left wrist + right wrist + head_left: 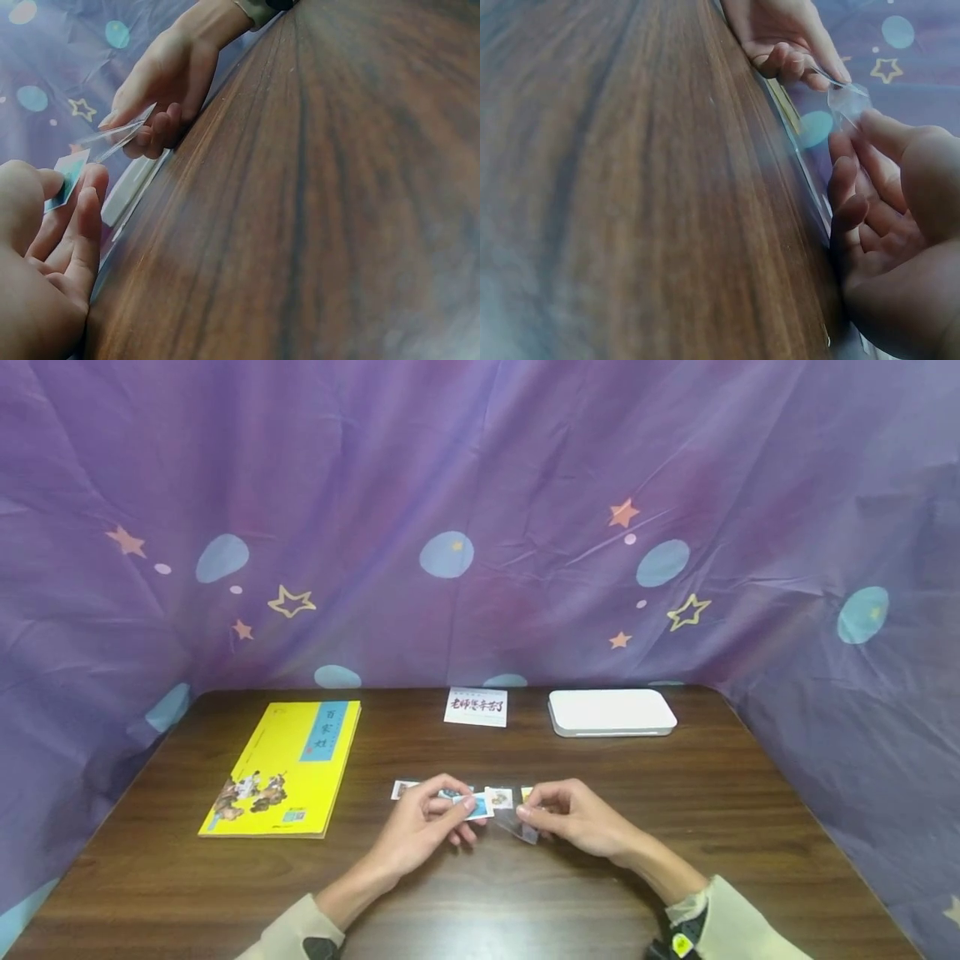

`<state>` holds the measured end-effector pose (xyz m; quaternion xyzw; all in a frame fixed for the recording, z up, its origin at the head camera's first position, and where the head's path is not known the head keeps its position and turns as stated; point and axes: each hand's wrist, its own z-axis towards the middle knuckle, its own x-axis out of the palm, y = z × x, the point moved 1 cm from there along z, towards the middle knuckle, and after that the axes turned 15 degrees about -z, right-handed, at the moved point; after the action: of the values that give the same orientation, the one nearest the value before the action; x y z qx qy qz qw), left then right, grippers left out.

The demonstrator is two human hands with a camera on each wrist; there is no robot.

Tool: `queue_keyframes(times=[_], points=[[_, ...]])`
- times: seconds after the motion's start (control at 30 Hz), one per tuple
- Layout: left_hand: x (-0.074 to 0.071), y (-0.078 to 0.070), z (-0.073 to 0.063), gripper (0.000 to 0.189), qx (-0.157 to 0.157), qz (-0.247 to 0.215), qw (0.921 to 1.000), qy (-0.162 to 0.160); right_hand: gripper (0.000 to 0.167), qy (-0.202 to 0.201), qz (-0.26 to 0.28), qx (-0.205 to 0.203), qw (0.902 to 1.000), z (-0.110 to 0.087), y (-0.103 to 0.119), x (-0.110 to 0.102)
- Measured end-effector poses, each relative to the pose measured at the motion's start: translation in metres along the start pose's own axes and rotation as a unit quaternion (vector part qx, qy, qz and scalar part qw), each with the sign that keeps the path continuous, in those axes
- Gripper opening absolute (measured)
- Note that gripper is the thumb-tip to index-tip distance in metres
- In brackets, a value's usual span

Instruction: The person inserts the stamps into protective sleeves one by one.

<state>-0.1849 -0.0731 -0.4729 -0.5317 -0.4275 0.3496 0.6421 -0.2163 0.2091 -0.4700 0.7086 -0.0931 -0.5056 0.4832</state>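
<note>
My left hand [422,820] pinches a small white-edged card with a blue picture [482,806], possibly a stamp, between thumb and fingers. Facing it, my right hand [583,820] pinches a small clear plastic sleeve [528,834]. In the left wrist view the sleeve [124,135] stretches towards the card [70,177]; whether its edge goes round the card or only touches it, I cannot tell. Behind the hands lie similar small picture cards in a row: one at the left [401,789], one in the middle [500,797], others partly hidden by the fingers.
A yellow book [288,785] lies on the left of the brown wooden table [480,893]. Towards the back are a white card with red writing [476,707] and a white flat case [612,712]. A purple patterned cloth [480,485] hangs behind the table.
</note>
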Motion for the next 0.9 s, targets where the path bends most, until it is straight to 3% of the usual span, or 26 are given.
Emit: queue_keyframes(times=[0.23, 0.9], points=[[0.0002, 0.0003, 0.0012, 0.027, 0.003, 0.003, 1.0, -0.001, 0.012, 0.001, -0.023, -0.016, 0.9996, -0.0008, 0.0005, -0.001], [-0.0007, 0.0024, 0.0004, 0.024, 0.003, 0.023, 0.9996, 0.018, 0.018, -0.021, 0.018, 0.033, 0.9991, -0.0003, 0.0012, 0.0002]])
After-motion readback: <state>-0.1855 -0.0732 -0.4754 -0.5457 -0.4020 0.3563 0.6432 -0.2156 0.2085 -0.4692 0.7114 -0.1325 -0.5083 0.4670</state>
